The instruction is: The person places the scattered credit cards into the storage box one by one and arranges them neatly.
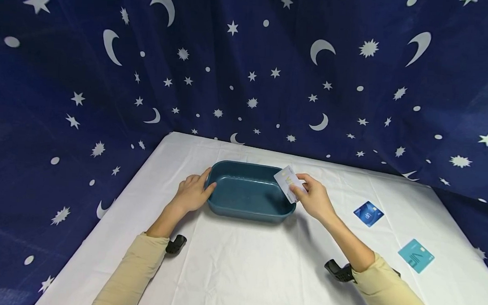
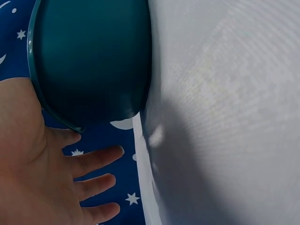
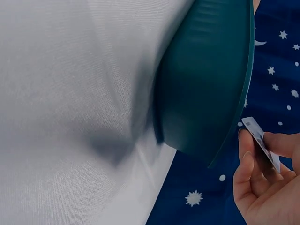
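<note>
A dark teal oblong plastic basin stands upright on the table. My left hand holds its left end by the rim, thumb over the inside and the other fingers along the outside. In the left wrist view the fingers of that hand are fairly straight and its thumb is hidden. Between thumb and fingers my right hand pinches a whitish bank card, tilted above the basin's right end. The right wrist view shows this card nearly edge-on, beside the basin's rim.
A dark blue bank card lies to the right of the basin. Nearer the front right lies a turquoise bank card. A white cloth covers the table, and a navy curtain with stars and moons hangs behind and at both sides.
</note>
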Demonstrator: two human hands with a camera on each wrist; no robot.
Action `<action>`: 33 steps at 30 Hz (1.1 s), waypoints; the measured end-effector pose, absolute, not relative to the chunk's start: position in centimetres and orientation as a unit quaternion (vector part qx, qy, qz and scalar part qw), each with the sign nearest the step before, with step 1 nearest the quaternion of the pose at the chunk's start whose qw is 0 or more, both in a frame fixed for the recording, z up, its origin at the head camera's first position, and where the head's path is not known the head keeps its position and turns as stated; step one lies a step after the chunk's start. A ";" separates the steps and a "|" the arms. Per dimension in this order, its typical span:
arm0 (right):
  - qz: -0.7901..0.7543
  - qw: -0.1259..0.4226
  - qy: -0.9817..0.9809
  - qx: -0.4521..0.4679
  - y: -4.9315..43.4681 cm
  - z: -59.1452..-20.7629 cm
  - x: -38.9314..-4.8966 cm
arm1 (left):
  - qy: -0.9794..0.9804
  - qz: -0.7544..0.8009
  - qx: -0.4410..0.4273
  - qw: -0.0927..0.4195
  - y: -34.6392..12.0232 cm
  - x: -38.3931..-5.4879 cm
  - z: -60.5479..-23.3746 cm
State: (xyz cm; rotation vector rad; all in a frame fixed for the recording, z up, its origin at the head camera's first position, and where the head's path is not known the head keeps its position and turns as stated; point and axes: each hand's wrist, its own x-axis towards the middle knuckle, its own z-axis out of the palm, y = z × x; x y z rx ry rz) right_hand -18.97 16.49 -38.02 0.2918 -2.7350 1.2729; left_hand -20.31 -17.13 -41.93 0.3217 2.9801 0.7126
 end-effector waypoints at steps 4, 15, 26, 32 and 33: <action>0.423 0.052 -0.899 0.101 16.1 -38.1 -19.1 | 0.966 0.236 0.102 0.032 -17.1 -20.2 -41.9; 0.414 0.038 -0.904 0.100 15.4 -38.2 -19.6 | 0.965 0.239 0.098 0.035 -17.1 -20.2 -41.8; 0.409 0.026 -0.906 0.110 14.5 -38.4 -20.0 | 0.966 0.238 0.100 0.032 -17.1 -20.3 -41.9; 0.406 0.025 -0.906 0.120 14.0 -38.8 -20.4 | 0.965 0.238 0.103 0.030 -17.1 -20.3 -41.9; 0.407 0.026 -0.905 0.122 14.0 -38.9 -20.5 | 0.965 0.239 0.105 0.030 -17.1 -20.3 -41.8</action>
